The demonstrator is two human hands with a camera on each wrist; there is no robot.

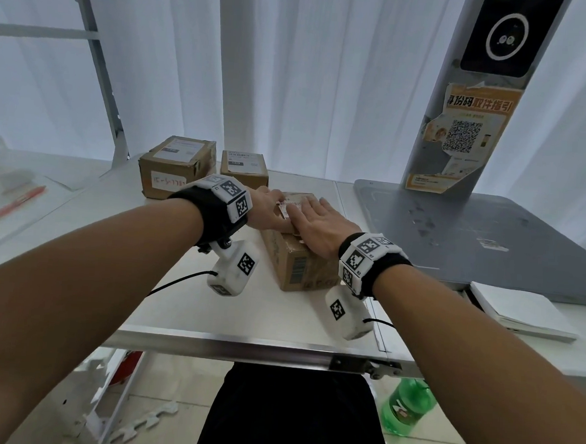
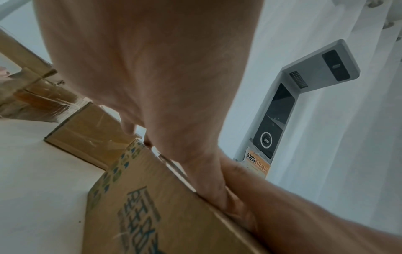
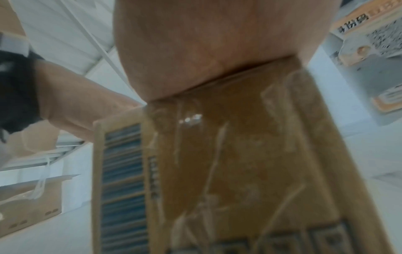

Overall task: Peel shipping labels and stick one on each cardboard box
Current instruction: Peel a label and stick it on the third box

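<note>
A brown cardboard box (image 1: 299, 260) sealed with clear tape stands on the white table in front of me. A white shipping label (image 1: 290, 206) lies on its top, mostly covered by my hands. My right hand (image 1: 317, 220) lies flat on the label with straight fingers. My left hand (image 1: 268, 208) rests on the left part of the box top, its fingers touching the label's edge. In the left wrist view the palm (image 2: 152, 68) presses on the box (image 2: 152, 214). The right wrist view shows the right palm (image 3: 206, 43) on the taped box (image 3: 239, 154). Two labelled boxes (image 1: 178, 170) (image 1: 243, 167) stand behind.
A grey scanner stand base (image 1: 489, 240) with a postered post (image 1: 461, 136) fills the right side. A white pad (image 1: 519, 311) lies near the right front edge, a red pen (image 1: 18, 201) at the far left. A green bottle (image 1: 407, 410) stands on the floor.
</note>
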